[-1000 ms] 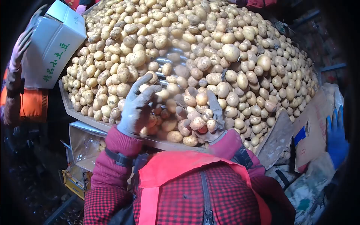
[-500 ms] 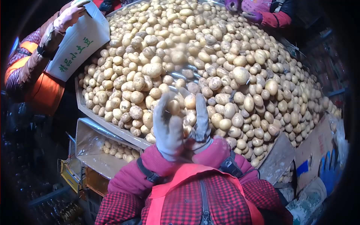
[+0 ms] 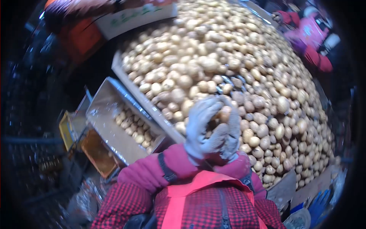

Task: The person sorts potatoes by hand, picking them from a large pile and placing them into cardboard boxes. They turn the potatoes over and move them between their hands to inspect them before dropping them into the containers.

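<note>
My left hand [image 3: 200, 128], in a pale grey work glove, curves its fingers around a few potatoes [image 3: 224, 114]. Facing it, my gloved right hand [image 3: 231, 135] closes in from the other side, so both palms form a cup. How many potatoes lie between them is hidden by the gloves. Beneath and beyond the hands spreads a large heap of small potatoes [image 3: 267, 87] on a table with a raised rim [image 3: 145, 95]. Left of my left arm stands a carton [image 3: 110, 126] lined with clear plastic, with small potatoes in its bottom.
At the upper left a person in orange holds a white printed carton [image 3: 137, 21]. Another person in a pink top [image 3: 310, 32] is across the heap at the right. A blue glove [image 3: 319, 206] lies at the lower right. An orange crate [image 3: 100, 152] sits beside the lined carton.
The view has swung left, bringing the lined carton further into sight. My hands have come closer together around the potatoes. The co-worker's white carton has tilted to a flatter angle.
</note>
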{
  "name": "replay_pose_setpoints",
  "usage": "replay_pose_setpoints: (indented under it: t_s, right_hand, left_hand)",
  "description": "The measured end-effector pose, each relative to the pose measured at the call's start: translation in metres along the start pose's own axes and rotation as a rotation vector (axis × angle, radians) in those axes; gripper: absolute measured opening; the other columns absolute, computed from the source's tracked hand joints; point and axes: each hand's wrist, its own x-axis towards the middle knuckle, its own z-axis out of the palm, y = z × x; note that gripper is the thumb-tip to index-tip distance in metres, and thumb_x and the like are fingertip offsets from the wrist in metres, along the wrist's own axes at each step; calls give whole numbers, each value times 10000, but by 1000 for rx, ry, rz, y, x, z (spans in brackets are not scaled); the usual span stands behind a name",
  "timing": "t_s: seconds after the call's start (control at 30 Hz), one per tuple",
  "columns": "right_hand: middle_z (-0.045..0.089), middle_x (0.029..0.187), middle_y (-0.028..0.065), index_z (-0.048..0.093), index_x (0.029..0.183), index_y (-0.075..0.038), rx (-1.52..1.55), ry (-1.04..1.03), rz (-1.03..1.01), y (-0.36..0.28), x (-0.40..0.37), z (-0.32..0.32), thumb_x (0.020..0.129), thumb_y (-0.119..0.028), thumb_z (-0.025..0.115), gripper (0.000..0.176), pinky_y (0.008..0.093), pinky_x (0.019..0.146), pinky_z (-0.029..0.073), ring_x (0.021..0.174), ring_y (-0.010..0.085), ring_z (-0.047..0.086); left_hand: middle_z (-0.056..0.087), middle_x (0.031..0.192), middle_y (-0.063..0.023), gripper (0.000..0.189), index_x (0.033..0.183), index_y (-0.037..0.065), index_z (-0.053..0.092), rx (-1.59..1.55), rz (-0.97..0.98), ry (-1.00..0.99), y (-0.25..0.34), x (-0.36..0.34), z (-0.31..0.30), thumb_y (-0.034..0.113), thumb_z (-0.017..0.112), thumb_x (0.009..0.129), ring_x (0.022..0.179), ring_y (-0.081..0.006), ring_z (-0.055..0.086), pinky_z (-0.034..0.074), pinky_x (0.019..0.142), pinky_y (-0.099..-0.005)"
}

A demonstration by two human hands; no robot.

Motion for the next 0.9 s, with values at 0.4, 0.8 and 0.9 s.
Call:
replay_pose_setpoints:
  t_s: [0.4,0.8,0.9]
  right_hand:
    - [583,1423,112,456,1513,-29,-284,-7,161,114,14,28,1136,-380,404,518,355,1101,490,1286,212,585]
    - [561,1486,122,425,1562,-28,-453,-149,427,231,17,66,1155,-325,381,507,345,1145,455,1345,220,559]
    - [487,1591,134,340,1630,-30,-437,-169,549,256,24,54,1169,-291,355,530,348,1172,436,1414,236,519]
  left_hand:
    - [669,1335,-155,667,1316,83,682,350,-64,23,8,-28,-127,603,705,899,1290,-385,595,404,1119,-564]
    - [692,1270,-148,520,1282,64,706,589,-267,495,11,-81,-254,323,819,845,1246,-380,613,425,1114,-535]
    - [695,1253,-181,456,1285,17,677,552,-314,576,12,-95,-274,232,778,896,1205,-398,643,485,1073,-491]
